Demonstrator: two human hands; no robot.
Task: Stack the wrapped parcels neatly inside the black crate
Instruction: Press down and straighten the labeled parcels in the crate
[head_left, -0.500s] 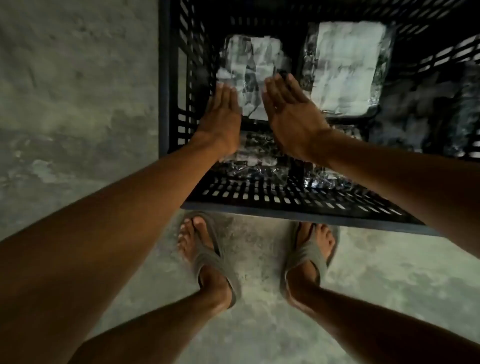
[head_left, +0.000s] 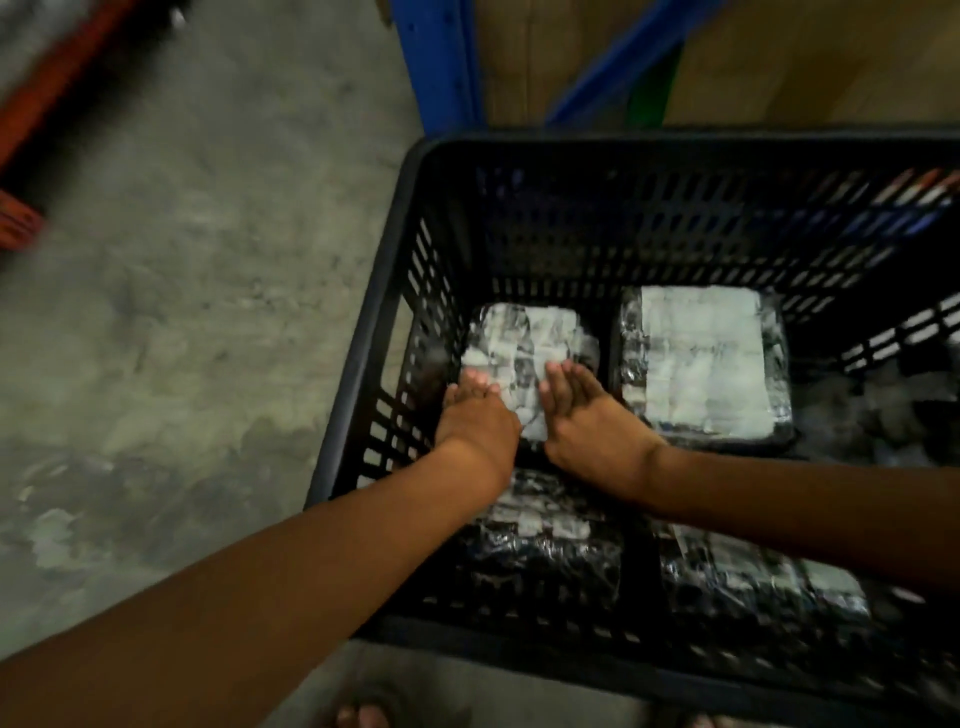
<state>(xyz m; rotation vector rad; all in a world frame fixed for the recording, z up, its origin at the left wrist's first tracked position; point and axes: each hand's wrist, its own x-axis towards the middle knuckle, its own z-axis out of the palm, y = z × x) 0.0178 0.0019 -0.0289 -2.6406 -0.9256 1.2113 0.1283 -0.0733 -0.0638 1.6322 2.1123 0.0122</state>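
Observation:
The black slotted crate (head_left: 374, 312) stands on the concrete floor with several wrapped parcels lying in it. My left hand (head_left: 475, 418) and my right hand (head_left: 587, 415) lie flat, fingers straight, on the near edge of the far-left parcel (head_left: 530, 338), which is wrapped in clear film over white paper. To its right lies a larger white parcel (head_left: 698, 358). Two darker parcels sit nearer me, one under my left wrist (head_left: 540, 551) and one under my right forearm (head_left: 753, 582). Neither hand grips anything.
A blue metal rack frame (head_left: 441, 62) with cardboard boxes (head_left: 810, 57) rises behind the crate. An orange-red beam (head_left: 57, 88) crosses the floor at the upper left. Bare concrete (head_left: 182, 312) lies left of the crate. My sandalled toes (head_left: 363, 714) show at the bottom edge.
My head has tilted up, so the crate's far wall and the rack now show and my legs have left the view. Both hands stay flat on the far-left parcel.

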